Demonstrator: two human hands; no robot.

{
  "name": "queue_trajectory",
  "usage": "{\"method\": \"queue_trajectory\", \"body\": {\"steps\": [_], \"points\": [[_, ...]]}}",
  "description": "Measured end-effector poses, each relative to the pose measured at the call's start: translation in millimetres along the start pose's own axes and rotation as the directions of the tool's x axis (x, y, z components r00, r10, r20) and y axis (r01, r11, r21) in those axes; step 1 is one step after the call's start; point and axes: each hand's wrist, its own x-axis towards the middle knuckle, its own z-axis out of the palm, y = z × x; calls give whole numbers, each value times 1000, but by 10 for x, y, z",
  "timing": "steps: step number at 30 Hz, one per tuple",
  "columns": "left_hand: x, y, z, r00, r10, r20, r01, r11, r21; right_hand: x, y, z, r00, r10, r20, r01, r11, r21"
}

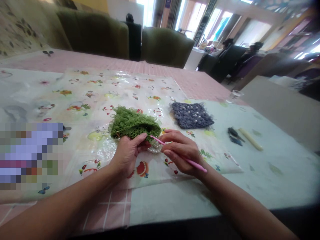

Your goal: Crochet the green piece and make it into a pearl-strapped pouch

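**Green crochet piece, soft and floppy, pinched at its near edge**

Green yarn work [133,125], loosely looped, lies on the worktop [262,180] over a glossy flowered plastic sheet [82,96], just ahead of both hands. Left hand [128,151] pinches the near edge of the piece between thumb and fingers, a string of white beads [155,148] showing just below the grip. Right hand [181,150] is closed around a pink crochet hook [183,156], held pen-style, tip pointing into the green edge beside the left thumb.

Handling, as a judgement: piece looks very light, limp, stretchy; it would sag and bunch if lifted by one corner. Best hold is right at the working edge, close to the hook tip, as the left hand has it. Loops could snag on the hook; beads may slip around on the yarn. Plastic sheet looks slick, so the piece could slide.

Nearby: grey beaded crochet square [192,115] behind the right hand, apart. Dark small tools [235,136] and a cream stick [250,139] further right. Green chairs [165,46] beyond the worktop.
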Motion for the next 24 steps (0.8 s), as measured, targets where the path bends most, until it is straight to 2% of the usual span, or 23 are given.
{"method": "queue_trajectory", "body": {"steps": [5,15,24], "points": [[-16,-2,2,1000,2,18,-2,1000,-1,-9,-27,22,997,-75,17,75,997,0],[-6,3,5,999,-23,26,23,999,-22,5,-35,53,993,-117,33,120,987,-104],[-11,-1,18,1000,-11,-5,11,1000,-4,-16,-23,134,983,-172,67,184,936,-299]]}}
